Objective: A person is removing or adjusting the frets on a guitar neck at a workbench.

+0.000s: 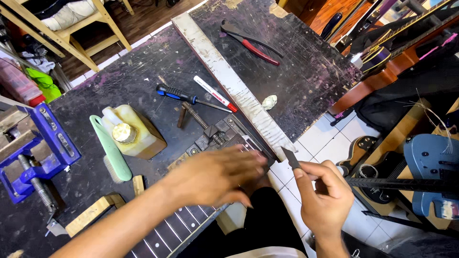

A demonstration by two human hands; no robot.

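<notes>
My left hand (217, 176) lies flat, fingers spread, pressing on the end of a guitar neck whose dark fretboard (165, 234) runs toward me at the bench's front edge. The neck end sits by a small black vise (215, 136). My right hand (322, 191) pinches a thin dark flat tool (290, 157), a small file or blade, its tip close to the neck end and the lower end of a long worn metal straightedge (234, 86).
On the scratched black bench lie a blue-handled screwdriver (179, 94), a red-capped white marker (215, 93), red-handled pliers (251, 43), a pale plastic bottle (134, 131), a green brush (111, 150) and a blue vise (36, 150). Guitars (430, 165) stand right on the tiled floor.
</notes>
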